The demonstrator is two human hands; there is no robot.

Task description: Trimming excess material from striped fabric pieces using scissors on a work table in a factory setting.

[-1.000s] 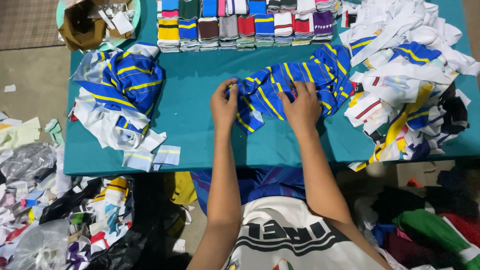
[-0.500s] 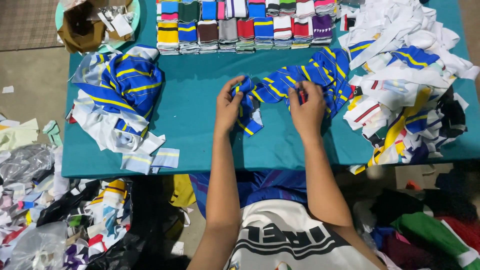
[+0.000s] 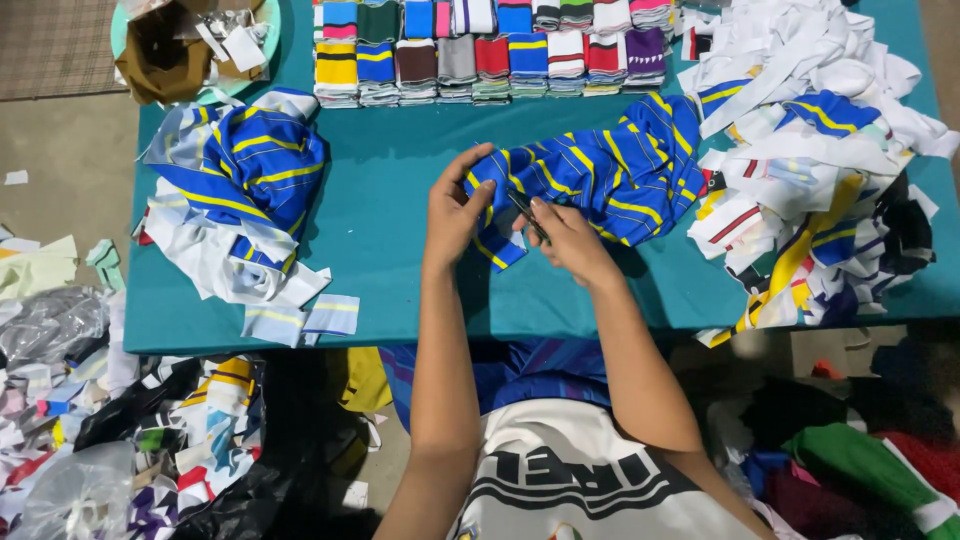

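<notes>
In the head view, a blue knit fabric strip with yellow stripes (image 3: pixel 590 180) lies bunched just right of centre on the teal table (image 3: pixel 400 270), trailing toward the upper right. The left hand (image 3: pixel 455 210) curls its fingers over the strip's near end, pinning a folded edge. The right hand (image 3: pixel 570 240) pinches a small dark slim tool (image 3: pixel 527 215), likely snips, with its tip against that same end. The strip looks soft, light and floppy, apt to stretch and slide on the smooth table, so it is best gripped at a folded edge and held flat close to the working spot. At left sits a heap of similar blue and white strips (image 3: pixel 240 200); along the top edge runs a row of folded striped collars (image 3: pixel 490 50) in 2 tiers; at right sprawls a pile of mostly white scraps (image 3: pixel 820 140). More offcuts (image 3: pixel 70 400) litter the floor at lower left.
</notes>
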